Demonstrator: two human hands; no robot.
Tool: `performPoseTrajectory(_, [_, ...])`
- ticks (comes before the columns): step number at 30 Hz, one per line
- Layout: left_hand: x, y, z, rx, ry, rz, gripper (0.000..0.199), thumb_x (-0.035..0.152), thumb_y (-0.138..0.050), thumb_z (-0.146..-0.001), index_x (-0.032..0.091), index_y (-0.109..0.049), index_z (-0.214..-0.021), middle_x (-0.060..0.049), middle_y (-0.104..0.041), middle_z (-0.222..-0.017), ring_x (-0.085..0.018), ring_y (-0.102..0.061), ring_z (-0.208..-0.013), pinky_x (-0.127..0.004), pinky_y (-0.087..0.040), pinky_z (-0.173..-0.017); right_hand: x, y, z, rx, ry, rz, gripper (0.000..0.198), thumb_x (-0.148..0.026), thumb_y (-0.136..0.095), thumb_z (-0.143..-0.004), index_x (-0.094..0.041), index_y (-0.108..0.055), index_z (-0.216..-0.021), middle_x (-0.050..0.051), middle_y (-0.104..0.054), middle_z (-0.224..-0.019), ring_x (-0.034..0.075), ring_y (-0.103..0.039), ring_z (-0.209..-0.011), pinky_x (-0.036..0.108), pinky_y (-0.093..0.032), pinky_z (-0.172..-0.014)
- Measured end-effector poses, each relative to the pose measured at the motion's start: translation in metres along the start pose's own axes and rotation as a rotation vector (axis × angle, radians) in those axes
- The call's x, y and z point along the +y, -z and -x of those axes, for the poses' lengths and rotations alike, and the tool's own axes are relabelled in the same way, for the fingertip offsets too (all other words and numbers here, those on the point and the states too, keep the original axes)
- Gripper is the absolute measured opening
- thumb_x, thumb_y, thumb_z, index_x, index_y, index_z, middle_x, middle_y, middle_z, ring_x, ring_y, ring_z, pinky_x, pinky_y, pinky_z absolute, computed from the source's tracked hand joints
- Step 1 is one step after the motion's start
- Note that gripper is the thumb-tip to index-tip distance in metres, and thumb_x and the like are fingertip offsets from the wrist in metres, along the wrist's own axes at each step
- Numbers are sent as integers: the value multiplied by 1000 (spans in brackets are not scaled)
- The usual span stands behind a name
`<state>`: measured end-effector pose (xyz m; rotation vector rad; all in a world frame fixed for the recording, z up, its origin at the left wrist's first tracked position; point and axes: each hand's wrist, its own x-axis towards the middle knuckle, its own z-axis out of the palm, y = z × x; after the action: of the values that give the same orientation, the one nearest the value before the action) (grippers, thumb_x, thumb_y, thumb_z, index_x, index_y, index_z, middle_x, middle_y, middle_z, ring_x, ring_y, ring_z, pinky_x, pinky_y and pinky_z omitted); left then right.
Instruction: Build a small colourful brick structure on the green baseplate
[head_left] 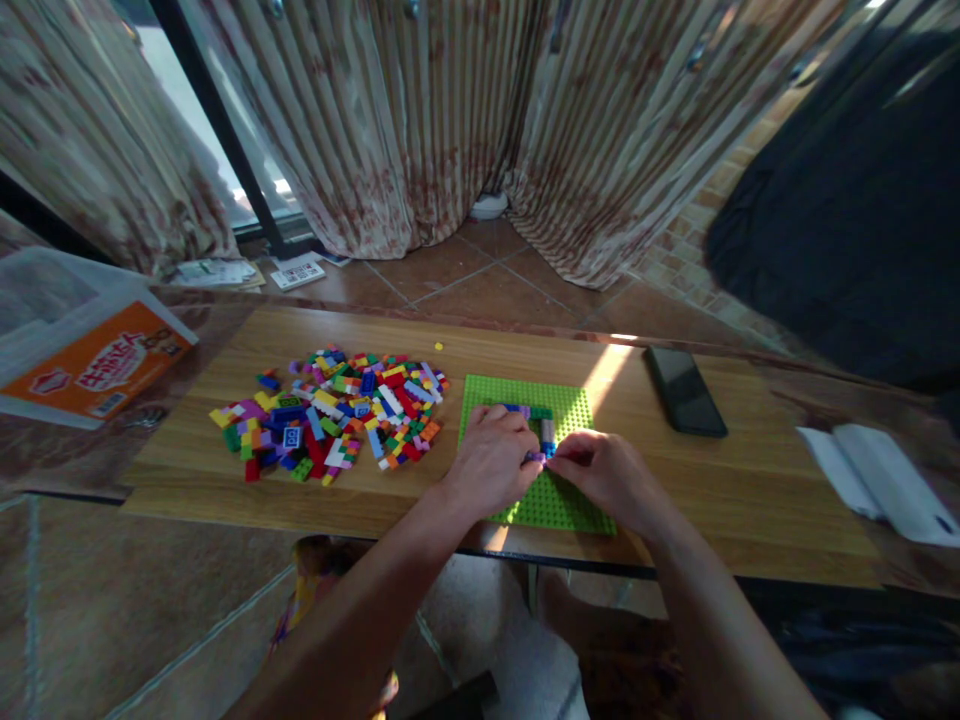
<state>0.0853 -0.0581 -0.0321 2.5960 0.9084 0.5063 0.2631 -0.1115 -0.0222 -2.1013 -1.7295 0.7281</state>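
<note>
A green studded baseplate (574, 512) lies on the wooden table, with a row of toy bricks (547, 428) in green, grey and blue standing on it. Over its left half is my left hand (495, 450), fingers curled and closed at a small purple brick (534, 457) near the end of the row. From the other side my right hand (600, 465) reaches in, thumb and fingers pinched together at the same corner of the row. Whatever sits between the right fingertips is too small to make out. My left hand hides part of the bricks behind it.
A heap of mixed loose bricks (337, 410) spreads over the table's left side, and a single yellow brick (439, 346) lies behind it. A black phone (684, 392) and white tissue packs (889, 480) lie to the right. A clear plastic bin (82, 335) stands far left.
</note>
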Motion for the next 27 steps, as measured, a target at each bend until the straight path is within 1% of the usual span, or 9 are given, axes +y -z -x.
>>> performPoseTrajectory(5, [1, -1, 0, 1, 10, -2, 14, 30, -60, -84, 20, -70, -82, -6, -65, -90, -24, -51, -97, -41, -37, -89, 3, 0, -2, -10, 12, -13, 17, -37, -65, -74, -22, -71, -67, 0, -70, -62, 16, -62, -60, 27, -40, -56])
performPoseTrajectory(10, [3, -2, 0, 16, 24, 4, 13, 28, -59, -84, 19, -69, -80, -5, -65, -91, -23, -51, -96, -41, -37, -90, 3, -1, -3, -15, 17, -71, 15, -35, -66, -73, -21, -72, -70, 1, -72, -66, 17, -64, -63, 27, -42, -58])
performPoseTrajectory(17, [7, -1, -1, -13, 44, -12, 11, 27, -60, -83, 19, -68, -80, -7, -66, -93, -24, -52, -97, -44, -35, -92, 3, -4, -4, 17, 19, -79, 14, -34, -67, -71, -20, -71, -68, 2, -71, -63, 16, -62, -60, 26, -41, -55])
performPoseTrajectory(23, [9, -3, 2, -4, 71, 14, 10, 26, -60, -82, 20, -67, -78, -5, -66, -92, -24, -52, -98, -46, -33, -96, 5, -4, -6, -2, 53, -109, 16, -35, -67, -71, -20, -70, -66, 1, -70, -63, 16, -61, -59, 26, -40, -55])
performPoseTrajectory(27, [8, -3, 3, 8, 78, 29, 10, 26, -59, -83, 21, -67, -81, -5, -66, -93, -23, -52, -99, -47, -32, -98, 8, -2, -8, -25, 67, -137, 18, -36, -66, -72, -19, -71, -69, 1, -70, -64, 15, -60, -60, 25, -40, -55])
